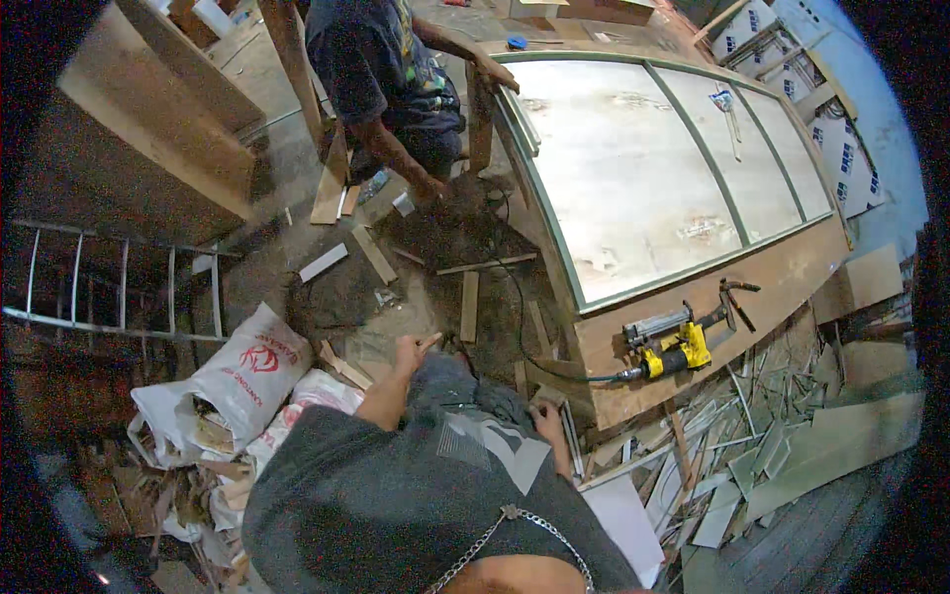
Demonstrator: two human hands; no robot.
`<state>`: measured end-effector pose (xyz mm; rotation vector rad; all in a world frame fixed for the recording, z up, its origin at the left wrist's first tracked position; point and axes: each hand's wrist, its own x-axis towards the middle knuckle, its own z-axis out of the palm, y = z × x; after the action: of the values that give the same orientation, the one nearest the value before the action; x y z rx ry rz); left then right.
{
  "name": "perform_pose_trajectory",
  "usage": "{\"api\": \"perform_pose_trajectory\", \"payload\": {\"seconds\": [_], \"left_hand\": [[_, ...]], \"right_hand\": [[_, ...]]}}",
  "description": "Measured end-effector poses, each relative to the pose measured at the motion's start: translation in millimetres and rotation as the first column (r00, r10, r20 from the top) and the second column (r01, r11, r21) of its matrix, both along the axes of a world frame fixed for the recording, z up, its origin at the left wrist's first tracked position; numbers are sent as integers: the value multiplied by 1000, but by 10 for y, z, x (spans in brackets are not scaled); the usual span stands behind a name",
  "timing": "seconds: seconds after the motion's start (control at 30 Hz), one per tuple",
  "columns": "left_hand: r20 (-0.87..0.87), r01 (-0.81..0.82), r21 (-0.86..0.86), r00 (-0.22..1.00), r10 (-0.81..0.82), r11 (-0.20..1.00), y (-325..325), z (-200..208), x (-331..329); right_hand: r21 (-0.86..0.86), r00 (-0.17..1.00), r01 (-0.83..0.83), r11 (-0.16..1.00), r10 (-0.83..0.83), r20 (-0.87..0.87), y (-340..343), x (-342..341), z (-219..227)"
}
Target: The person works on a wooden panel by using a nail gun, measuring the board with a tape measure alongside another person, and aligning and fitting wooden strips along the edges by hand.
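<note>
My left hand (406, 353) reaches out over my knee and is closed on a small piece of light wood (429, 342) that sticks out past the fingers. My right hand (547, 418) rests low by my dark trouser leg, close to the near edge of a brown workbench (782, 272) and some thin grey strips (572, 441). Its fingers are curled, and I cannot make out whether they hold anything. A yellow nail gun (673, 349) with a black hose (520, 317) lies on the bench, to the right of my right hand.
A large pale panel with green framing (643, 168) covers the bench. Another person (396, 79) crouches beyond it, one hand down on the floor. Wood offcuts (469, 305) litter the floor. A white sack of scraps (242, 381) sits left, a ladder (119, 282) further left, and piled strips (762, 445) right.
</note>
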<state>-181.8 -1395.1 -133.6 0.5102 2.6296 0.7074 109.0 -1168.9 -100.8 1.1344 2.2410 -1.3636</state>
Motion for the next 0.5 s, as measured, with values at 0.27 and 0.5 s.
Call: {"api": "perform_pose_trajectory", "payload": {"seconds": [0.27,0.5], "left_hand": [[-21,-301,156,951,308,941,-299,54,-441],[29,-535,353,826,563,767,-1238,-857,-292]], "right_hand": [[229,936,-83,970,155,-317,509,-1618,397],[416,823,86,905,171,-541,1214,-2650,1339]]}}
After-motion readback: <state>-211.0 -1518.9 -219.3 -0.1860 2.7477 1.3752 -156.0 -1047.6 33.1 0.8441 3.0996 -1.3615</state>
